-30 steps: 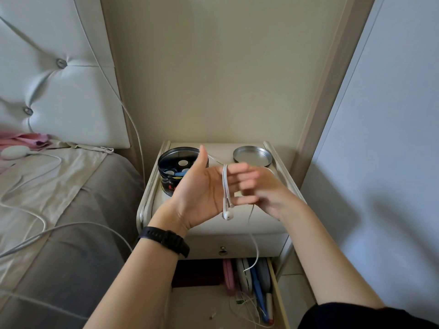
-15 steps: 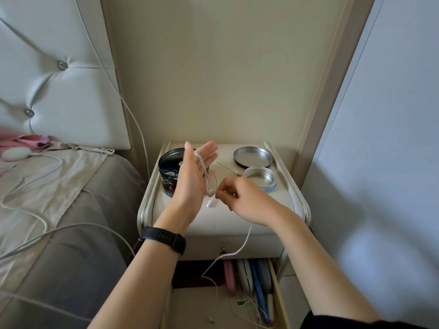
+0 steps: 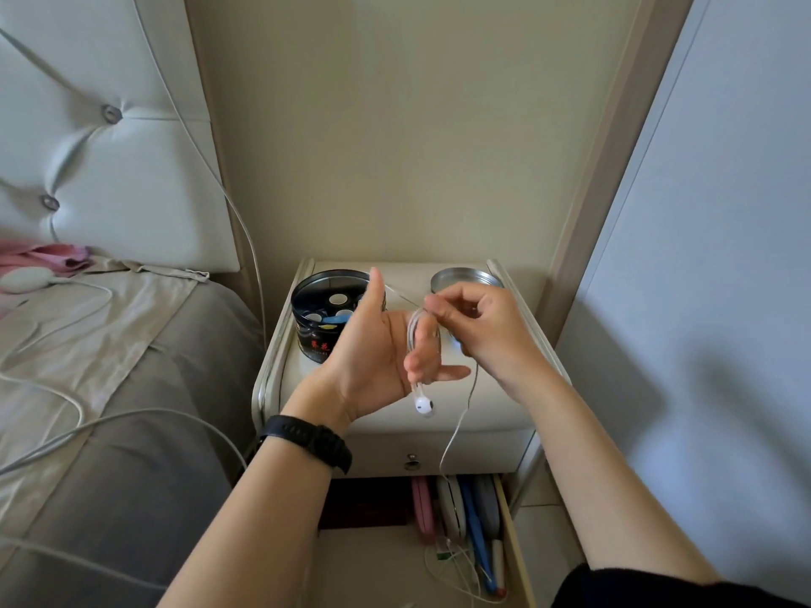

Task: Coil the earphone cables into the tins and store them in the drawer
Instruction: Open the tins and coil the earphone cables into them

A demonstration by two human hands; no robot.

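My left hand (image 3: 373, 357) is held palm up above the nightstand, and a white earphone cable (image 3: 412, 340) is looped several times around its fingers. One earbud (image 3: 423, 405) dangles below those fingers. My right hand (image 3: 478, 326) pinches the cable just beside the loops, at the fingertips of the left hand. The loose end of the cable (image 3: 456, 432) hangs down from there toward the open drawer (image 3: 513, 537). A silver tin lid (image 3: 465, 278) lies at the back right of the nightstand top, partly behind my right hand. The small silver tin is hidden by my right hand.
A black round tin (image 3: 324, 318) with small items inside stands on the nightstand's left. The nightstand (image 3: 439, 436) has raised side rails. The open drawer holds pens, flat cases and another white cable (image 3: 452, 568). A bed (image 3: 109, 388) with cables lies left; a wall panel is on the right.
My right hand rose from low in front of the nightstand to the left hand's fingertips, carrying the cable up. My left hand turned palm up and the earbud hangs below it.
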